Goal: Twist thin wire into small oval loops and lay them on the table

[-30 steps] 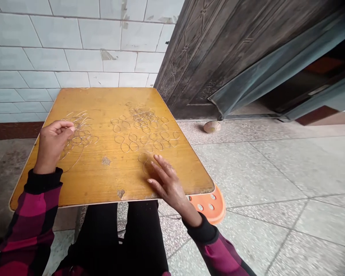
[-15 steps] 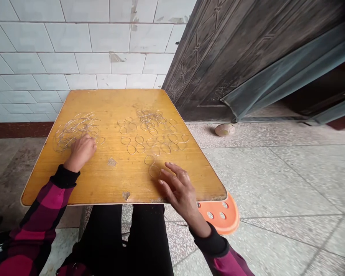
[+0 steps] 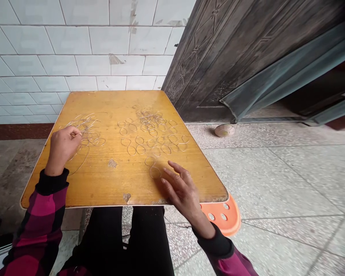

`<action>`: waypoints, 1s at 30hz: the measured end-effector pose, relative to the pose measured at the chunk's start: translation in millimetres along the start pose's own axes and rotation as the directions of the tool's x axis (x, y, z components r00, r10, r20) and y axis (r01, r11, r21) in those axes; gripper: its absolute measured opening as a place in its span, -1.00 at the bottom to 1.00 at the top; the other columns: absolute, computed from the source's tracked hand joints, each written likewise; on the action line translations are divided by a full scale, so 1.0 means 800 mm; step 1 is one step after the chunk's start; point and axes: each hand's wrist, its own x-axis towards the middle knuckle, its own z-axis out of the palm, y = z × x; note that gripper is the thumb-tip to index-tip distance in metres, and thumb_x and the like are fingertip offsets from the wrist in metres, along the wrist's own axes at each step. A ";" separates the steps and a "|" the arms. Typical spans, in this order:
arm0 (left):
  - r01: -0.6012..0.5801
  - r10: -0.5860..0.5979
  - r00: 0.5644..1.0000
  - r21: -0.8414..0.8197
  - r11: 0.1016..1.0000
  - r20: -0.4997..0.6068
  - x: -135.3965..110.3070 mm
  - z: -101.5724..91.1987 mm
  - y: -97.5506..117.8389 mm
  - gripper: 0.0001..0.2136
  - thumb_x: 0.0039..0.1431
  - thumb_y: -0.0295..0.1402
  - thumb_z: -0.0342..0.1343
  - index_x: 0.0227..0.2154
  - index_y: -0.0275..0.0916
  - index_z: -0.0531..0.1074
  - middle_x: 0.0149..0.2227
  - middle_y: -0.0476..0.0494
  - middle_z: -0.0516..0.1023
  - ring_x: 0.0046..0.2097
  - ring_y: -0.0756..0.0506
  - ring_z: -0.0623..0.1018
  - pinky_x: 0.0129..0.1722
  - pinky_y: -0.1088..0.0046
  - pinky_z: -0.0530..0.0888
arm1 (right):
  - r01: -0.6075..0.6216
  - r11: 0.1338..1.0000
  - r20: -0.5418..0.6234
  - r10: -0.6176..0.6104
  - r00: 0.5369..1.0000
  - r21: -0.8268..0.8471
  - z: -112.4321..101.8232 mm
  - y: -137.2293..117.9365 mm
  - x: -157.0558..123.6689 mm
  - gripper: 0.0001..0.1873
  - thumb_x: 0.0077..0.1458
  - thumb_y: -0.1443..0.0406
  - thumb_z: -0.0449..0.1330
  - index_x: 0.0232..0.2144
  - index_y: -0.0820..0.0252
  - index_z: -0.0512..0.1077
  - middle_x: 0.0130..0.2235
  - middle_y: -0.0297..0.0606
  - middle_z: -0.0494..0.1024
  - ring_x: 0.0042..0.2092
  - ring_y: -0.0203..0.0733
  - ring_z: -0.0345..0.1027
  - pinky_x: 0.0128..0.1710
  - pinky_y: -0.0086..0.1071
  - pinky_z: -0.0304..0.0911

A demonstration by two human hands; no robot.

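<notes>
Left hand (image 3: 62,147) fingers pinch a loose wire (image 3: 84,162) at wire pile (image 3: 90,129), 10 o'clock on scuffed wooden counter (image 3: 103,184). Right hand (image 3: 181,188) fingers spread flat, 5 o'clock, beside figure-eight wire loop (image 3: 152,167). Tiled wall (image 3: 74,57) at 12, dark door (image 3: 232,50) at 2.

Soft even daylight, faint shadows under the hands, mild sheen on the tabletop (image 3: 109,184), sharp centre (edges bowed by the wide lens)

A white tiled wall (image 3: 74,38) stood behind the yellow wooden table (image 3: 103,188) (its top chipped near the front edge). To the right rose a dark carved door (image 3: 218,57). A small round lump (image 3: 224,130) lay on the speckled floor (image 3: 276,184) before it, and an orange plastic stool (image 3: 224,220) showed under the table's corner.
</notes>
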 end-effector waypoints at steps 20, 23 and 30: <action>-0.616 0.582 0.628 0.126 0.777 -0.517 -0.046 0.016 0.032 -0.85 0.16 -0.50 0.14 -0.23 -0.18 0.50 -0.29 -0.06 0.58 -0.20 -0.05 0.54 -0.16 0.35 0.46 | -0.339 0.747 0.223 0.256 0.941 0.572 -0.022 -0.030 0.075 -0.78 0.17 0.21 0.21 -0.15 0.12 0.53 -0.15 -0.15 0.58 -0.13 -0.16 0.47 -0.14 -0.23 0.41; -0.772 0.744 0.525 0.136 0.620 -0.413 -0.061 0.035 0.040 -0.77 0.10 -0.56 0.18 -0.21 -0.13 0.48 -0.20 -0.07 0.56 -0.15 -0.07 0.55 -0.15 0.34 0.49 | -0.628 0.344 0.597 0.203 0.776 0.698 -0.009 -0.051 0.094 -0.68 0.12 0.09 0.24 -0.24 0.22 0.54 -0.40 -0.25 0.58 -0.48 -0.37 0.39 -0.48 -0.47 0.35; -0.897 0.928 0.243 0.299 0.326 -0.282 -0.081 0.049 0.061 -0.79 -0.02 -0.49 0.32 -0.32 -0.11 0.49 -0.21 -0.05 0.48 -0.16 -0.07 0.45 -0.06 0.30 0.45 | -0.800 -0.217 0.813 -0.049 0.581 0.559 0.029 -0.090 0.127 -0.65 0.00 0.14 0.36 -0.26 0.31 0.53 -0.33 -0.26 0.61 -0.49 -0.47 0.43 -0.55 -0.63 0.37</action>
